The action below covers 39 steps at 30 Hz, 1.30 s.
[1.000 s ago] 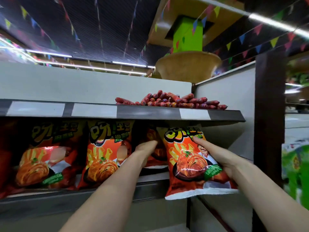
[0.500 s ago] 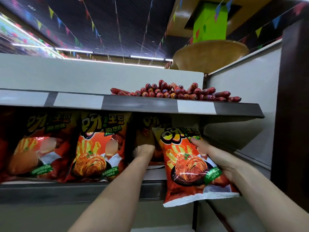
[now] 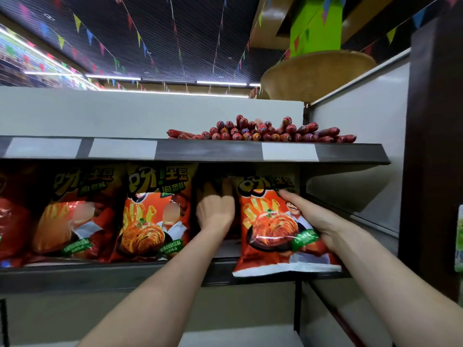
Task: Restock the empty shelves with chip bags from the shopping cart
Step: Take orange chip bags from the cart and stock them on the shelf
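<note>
My right hand (image 3: 318,221) grips an orange chip bag (image 3: 273,229) by its right side, fingers curled over the top corner. The bag stands upright at the right end of the middle shelf (image 3: 75,274), its bottom seam hanging over the front lip. My left hand (image 3: 216,211) reaches into the dark gap left of that bag, fingers extended against a bag (image 3: 226,181) set further back. Two more of the same orange bags (image 3: 155,214) (image 3: 75,216) stand upright to the left on this shelf. The shopping cart is out of view.
The upper shelf (image 3: 200,151) just above my hands carries a pile of red sausage sticks (image 3: 263,132). A grey side panel (image 3: 358,151) closes the shelf on the right, with a dark wooden post (image 3: 436,146) beyond it. A lower shelf (image 3: 238,338) shows below.
My right hand has pushed the chip bag up and inward onto the shelf. My left hand has gone deeper into the gap beside it.
</note>
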Available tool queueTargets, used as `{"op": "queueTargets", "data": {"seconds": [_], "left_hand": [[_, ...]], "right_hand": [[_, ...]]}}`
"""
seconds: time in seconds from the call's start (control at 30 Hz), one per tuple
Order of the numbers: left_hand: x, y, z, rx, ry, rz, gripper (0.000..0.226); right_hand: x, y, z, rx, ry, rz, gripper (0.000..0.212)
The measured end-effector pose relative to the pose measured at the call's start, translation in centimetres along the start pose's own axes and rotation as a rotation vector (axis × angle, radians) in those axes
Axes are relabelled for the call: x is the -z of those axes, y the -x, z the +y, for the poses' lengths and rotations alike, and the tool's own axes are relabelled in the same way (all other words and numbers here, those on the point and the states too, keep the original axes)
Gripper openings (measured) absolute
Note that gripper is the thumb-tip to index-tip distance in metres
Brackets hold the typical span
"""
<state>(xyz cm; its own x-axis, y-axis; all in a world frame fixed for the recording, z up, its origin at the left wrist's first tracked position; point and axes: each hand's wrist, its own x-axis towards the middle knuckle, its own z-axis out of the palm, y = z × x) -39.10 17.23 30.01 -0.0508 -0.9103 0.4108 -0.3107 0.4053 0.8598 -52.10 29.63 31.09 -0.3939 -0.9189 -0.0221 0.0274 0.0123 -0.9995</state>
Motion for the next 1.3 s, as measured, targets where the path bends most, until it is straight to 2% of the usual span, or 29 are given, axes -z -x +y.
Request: {"op": "queueTargets", "data": {"seconds": [0.07, 0.17, 0.23, 0.3, 0.4, 0.47, 0.57, 0.63, 0.7, 0.83, 0.9, 1.03, 1.13, 1.2, 1.3], "left_hand": [[0.6, 0.8, 0.9, -0.015, 0.054, -0.023, 0.051], [1.4, 1.0, 2.0, 0.167, 0.264, -0.223, 0.056], [1.8, 0.6, 2.2, 0.206, 0.323, -0.311, 0.054], [2.1, 0.3, 2.3, 0.195, 0.274, -0.27, 0.053], [2.0, -0.2, 2.3, 0.223, 0.166, -0.199, 0.045], [1.7, -0.4, 2.1, 0.206, 0.12, -0.169, 0.044], [1.4, -0.6, 0.8, 0.169, 0.153, -0.064, 0.059], [1.2, -0.5, 0.0, 0.141, 0.132, -0.015, 0.064], [0.7, -0.5, -0.4, 0.141, 0.128, -0.021, 0.066], [1.0, 0.3, -0.7, 0.156, 0.048, -0.07, 0.061], [1.1, 0.4, -0.9, 0.13, 0.013, -0.077, 0.061], [1.3, 1.0, -1.1, 0.0, 0.036, -0.053, 0.062], [1.5, 1.9, -1.0, -0.063, 0.025, -0.042, 0.047], [1.4, 2.1, -1.3, -0.073, -0.002, -0.039, 0.044], [1.2, 2.0, -1.4, -0.109, -0.017, -0.008, 0.045]], "right_hand": [[-0.8, -0.7, -0.2, 0.014, -0.015, 0.028, 0.042], [-2.5, -1.9, -0.5, 0.075, -0.002, 0.144, 0.04], [-3.5, -2.4, -0.1, 0.108, 0.007, 0.197, 0.046], [-4.3, -3.1, 0.4, 0.122, 0.041, 0.218, 0.05], [-5.3, -3.4, 0.4, 0.133, 0.107, 0.224, 0.033], [-5.8, -3.5, 0.2, 0.147, 0.13, 0.258, 0.041], [-6.5, -3.6, 0.6, 0.236, 0.186, 0.275, 0.049], [-6.8, -3.6, 1.2, 0.24, 0.249, 0.278, 0.07], [-7.0, -3.6, 1.7, 0.229, 0.33, 0.272, 0.073], [-6.8, -4.1, 2.3, 0.265, 0.433, 0.227, 0.054], [-6.4, -4.0, 2.5, 0.271, 0.445, 0.198, 0.053], [-5.0, -3.5, 3.7, 0.275, 0.381, 0.119, 0.061], [-4.1, -3.2, 3.9, 0.266, 0.295, 0.073, 0.059], [-3.9, -3.2, 3.7, 0.238, 0.296, 0.073, 0.066], [-4.6, -3.4, 3.4, 0.195, 0.262, 0.118, 0.103]]}}
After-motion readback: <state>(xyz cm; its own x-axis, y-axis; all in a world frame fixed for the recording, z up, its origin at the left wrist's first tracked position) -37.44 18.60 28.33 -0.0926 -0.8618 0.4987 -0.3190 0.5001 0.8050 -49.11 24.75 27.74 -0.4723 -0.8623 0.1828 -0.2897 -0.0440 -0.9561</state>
